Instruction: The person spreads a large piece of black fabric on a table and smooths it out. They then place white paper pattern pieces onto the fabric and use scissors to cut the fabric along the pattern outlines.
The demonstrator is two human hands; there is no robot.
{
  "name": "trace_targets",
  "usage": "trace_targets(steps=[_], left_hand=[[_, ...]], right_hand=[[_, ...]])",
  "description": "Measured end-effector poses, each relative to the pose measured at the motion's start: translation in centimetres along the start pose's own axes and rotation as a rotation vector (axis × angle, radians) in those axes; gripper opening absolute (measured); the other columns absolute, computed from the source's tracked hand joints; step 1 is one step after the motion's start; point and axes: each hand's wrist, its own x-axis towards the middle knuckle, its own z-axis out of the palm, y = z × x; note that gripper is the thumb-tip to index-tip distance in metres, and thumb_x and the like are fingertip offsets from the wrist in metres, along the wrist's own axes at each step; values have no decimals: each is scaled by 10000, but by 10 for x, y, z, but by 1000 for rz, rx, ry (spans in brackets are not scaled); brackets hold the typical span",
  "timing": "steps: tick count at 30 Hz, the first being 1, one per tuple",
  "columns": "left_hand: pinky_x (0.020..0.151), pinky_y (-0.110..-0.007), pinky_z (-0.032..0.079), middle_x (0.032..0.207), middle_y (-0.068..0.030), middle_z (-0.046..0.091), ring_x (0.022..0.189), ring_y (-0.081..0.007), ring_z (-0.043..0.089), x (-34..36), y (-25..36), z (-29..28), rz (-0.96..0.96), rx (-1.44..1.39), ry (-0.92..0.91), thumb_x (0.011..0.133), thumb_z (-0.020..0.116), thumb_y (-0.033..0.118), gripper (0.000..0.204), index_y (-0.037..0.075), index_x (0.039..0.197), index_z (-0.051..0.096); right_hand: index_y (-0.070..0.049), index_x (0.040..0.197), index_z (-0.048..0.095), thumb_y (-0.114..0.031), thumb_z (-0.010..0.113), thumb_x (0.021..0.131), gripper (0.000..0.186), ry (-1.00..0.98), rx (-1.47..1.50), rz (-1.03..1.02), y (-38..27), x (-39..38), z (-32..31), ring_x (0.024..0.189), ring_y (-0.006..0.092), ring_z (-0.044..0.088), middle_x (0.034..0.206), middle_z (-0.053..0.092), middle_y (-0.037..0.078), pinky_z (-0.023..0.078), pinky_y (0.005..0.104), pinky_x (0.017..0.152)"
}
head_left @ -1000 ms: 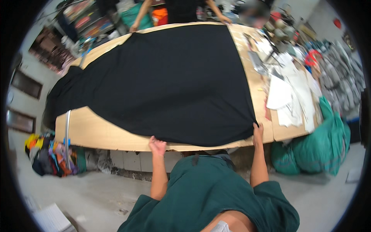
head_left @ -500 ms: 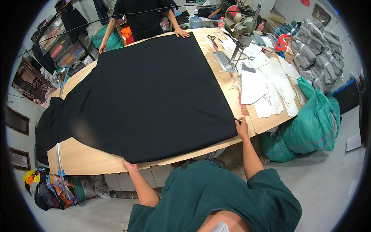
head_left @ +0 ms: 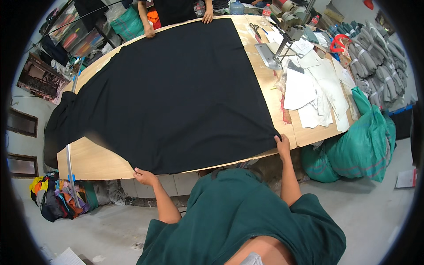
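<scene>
A wide sheet of black fabric (head_left: 176, 97) is spread over the wooden table (head_left: 95, 163), its left end bunched and hanging past a metal rail. My left hand (head_left: 145, 176) pinches the fabric's near edge at the table's front. At the near right corner, my right hand (head_left: 283, 145) grips the fabric between thumb and fingers. Loose creases run across the cloth between my two hands. On the far side a co-worker's hands (head_left: 207, 17) rest at the fabric's far edge.
White paper pattern pieces (head_left: 300, 90) cover the table's right side, near a cutting machine (head_left: 282, 48) and scissors (head_left: 254, 28). A green sack (head_left: 357, 145) stands at the right. Grey bundles (head_left: 380, 62) are piled behind. Colourful cloth scraps (head_left: 57, 198) lie below left.
My left hand has shifted left along the near edge with the fabric, and creases have appeared near me. The co-worker's left-side hand has moved onto the far edge. The view has tilted lower.
</scene>
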Motion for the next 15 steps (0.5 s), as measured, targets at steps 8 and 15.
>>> trace_targets(steps=[8, 15], left_hand=[[954, -518, 535, 1125, -219, 760, 1039, -421, 711, -3, -51, -5, -258, 224, 47, 1074, 597, 368, 427, -28, 1180, 720], [763, -424, 581, 1020, -159, 752, 872, -303, 704, 14, -75, -6, -444, 107, -224, 1065, 639, 393, 439, -26, 1164, 725]], right_hand=[[0, 1101, 665, -276, 713, 1010, 294, 111, -160, -88, 2, -12, -19, 911, 395, 689, 979, 718, 245, 520, 457, 839], [-14, 1138, 659, -285, 680, 1022, 295, 121, -216, -65, -10, -27, -8, 1108, 471, 688, 1123, 731, 276, 529, 498, 926]])
